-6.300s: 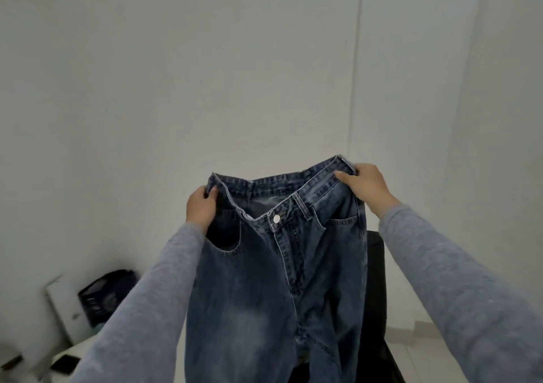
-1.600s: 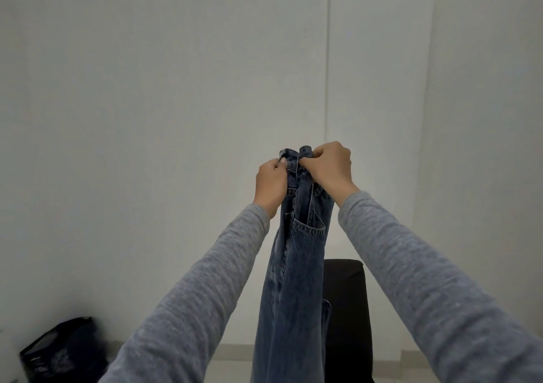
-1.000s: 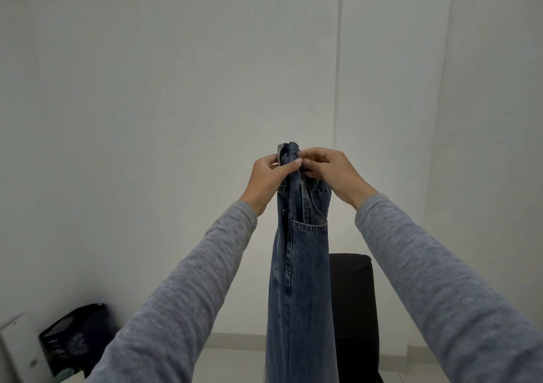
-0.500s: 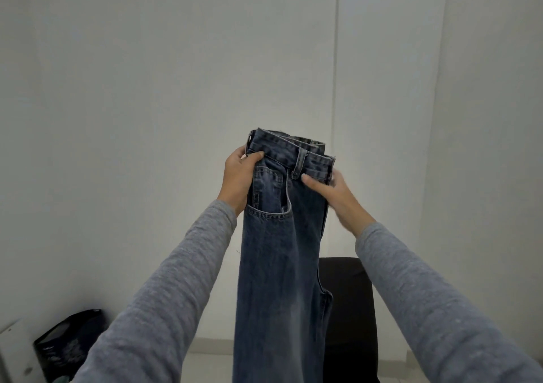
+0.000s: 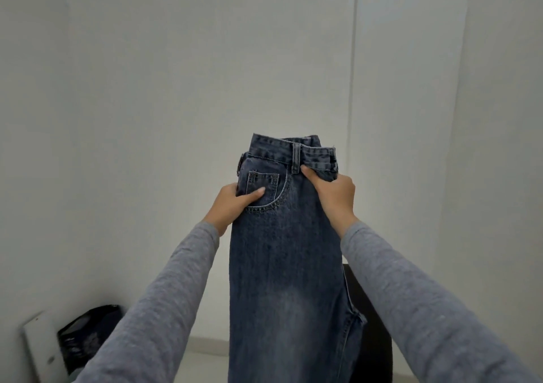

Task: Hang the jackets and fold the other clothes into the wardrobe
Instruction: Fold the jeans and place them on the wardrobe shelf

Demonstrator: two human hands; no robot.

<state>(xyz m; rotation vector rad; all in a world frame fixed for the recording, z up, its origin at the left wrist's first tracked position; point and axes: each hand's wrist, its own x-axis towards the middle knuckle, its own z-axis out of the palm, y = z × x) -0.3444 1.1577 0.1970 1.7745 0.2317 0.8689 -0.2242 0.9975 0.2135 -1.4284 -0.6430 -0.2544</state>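
Note:
A pair of dark blue jeans, folded lengthwise leg on leg, hangs in the air in front of me with the waistband up. My left hand grips the left edge beside the front pocket, thumb lying across the pocket. At the right edge, just under the waistband and belt loop, my right hand grips the denim. The legs drop out of view at the bottom. No wardrobe or jacket is visible.
White walls fill the view, with a corner at right. A black chair or stool stands behind the jeans. A black bag and a white board lean at the lower left near the floor.
Both hands slid down from the waistband's top to the sides of the jeans. The folded jeans now face me flat, slightly higher and closer than half a second ago.

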